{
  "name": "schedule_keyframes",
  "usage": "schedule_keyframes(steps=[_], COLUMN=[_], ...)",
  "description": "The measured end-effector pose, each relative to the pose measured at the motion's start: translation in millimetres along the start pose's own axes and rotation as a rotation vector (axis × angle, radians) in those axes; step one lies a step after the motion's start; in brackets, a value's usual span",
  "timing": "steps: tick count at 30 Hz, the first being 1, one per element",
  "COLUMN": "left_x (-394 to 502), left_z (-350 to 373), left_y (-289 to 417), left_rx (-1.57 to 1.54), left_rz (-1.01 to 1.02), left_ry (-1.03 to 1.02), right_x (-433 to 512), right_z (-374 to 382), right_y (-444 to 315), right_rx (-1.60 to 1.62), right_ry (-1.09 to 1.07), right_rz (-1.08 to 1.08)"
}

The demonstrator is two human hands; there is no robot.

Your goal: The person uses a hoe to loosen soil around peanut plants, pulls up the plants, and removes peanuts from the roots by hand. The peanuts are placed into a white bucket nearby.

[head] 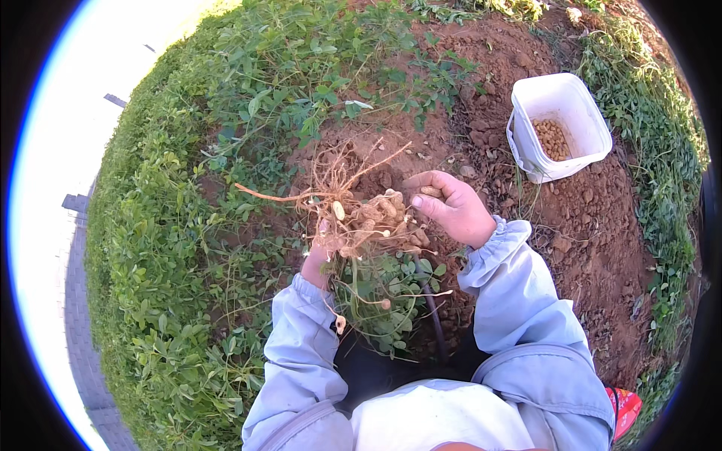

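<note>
An uprooted peanut plant (366,220) hangs roots-up before me, with a cluster of tan pods and thin reddish roots on top and green leaves below. My left hand (322,248) grips it from beneath at the left, its fingers partly hidden by roots and pods. At the right edge of the cluster is my right hand (454,208), curled around a loose peanut pod (431,191), thumb and forefinger near the other pods. A few pods dangle on long stalks below my left hand.
To the upper right, a white plastic bucket (522,141) on reddish soil holds peanuts (551,138). Leafy plants (169,270) grow densely at left. Pulled plants (654,141) lie along the right. A dark hose or pipe (433,310) runs near my legs, and a red item (626,411) lies lower right.
</note>
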State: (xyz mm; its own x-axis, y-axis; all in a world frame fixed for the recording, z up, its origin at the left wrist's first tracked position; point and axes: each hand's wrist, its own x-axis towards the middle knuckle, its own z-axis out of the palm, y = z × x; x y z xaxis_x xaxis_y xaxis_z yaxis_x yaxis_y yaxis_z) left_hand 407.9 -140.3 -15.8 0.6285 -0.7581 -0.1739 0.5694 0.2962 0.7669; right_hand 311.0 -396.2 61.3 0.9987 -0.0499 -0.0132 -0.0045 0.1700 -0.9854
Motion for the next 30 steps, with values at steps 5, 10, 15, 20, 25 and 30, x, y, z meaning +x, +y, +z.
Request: schedule_keyframes(steps=[5, 10, 15, 20, 25, 30], left_x=[-1.7, -6.9, -1.9, 0.0, 5.5, 24.1], left_z=[49.0, 32.9, 30.6, 16.9, -10.5, 10.4], left_y=[12.8, 17.0, 29.8, 24.2, 11.3, 0.1], left_rx=[0.117, 0.016, 0.054, 0.084, 0.131, 0.365], left_rz=[0.044, 0.011, 0.047, 0.054, 0.079, 0.114], left_ry=[0.066, 0.164, 0.12, 0.092, 0.05, 0.095], right_x=[3.3, -15.6, -27.0, -9.3, -7.5, -10.5], right_z=[-5.3, 6.3, -26.4, -147.7, -93.9, 7.9], right_y=[12.1, -12.7, -37.4, -31.1, -12.4, -12.0], right_rx=[-0.405, -0.107, -0.056, -0.893, -0.792, -0.787], right_ry=[-0.08, -0.419, -0.292, 0.79, 0.423, -0.03], right_rz=[-0.132, 0.117, -0.146, -0.391, -0.327, -0.669])
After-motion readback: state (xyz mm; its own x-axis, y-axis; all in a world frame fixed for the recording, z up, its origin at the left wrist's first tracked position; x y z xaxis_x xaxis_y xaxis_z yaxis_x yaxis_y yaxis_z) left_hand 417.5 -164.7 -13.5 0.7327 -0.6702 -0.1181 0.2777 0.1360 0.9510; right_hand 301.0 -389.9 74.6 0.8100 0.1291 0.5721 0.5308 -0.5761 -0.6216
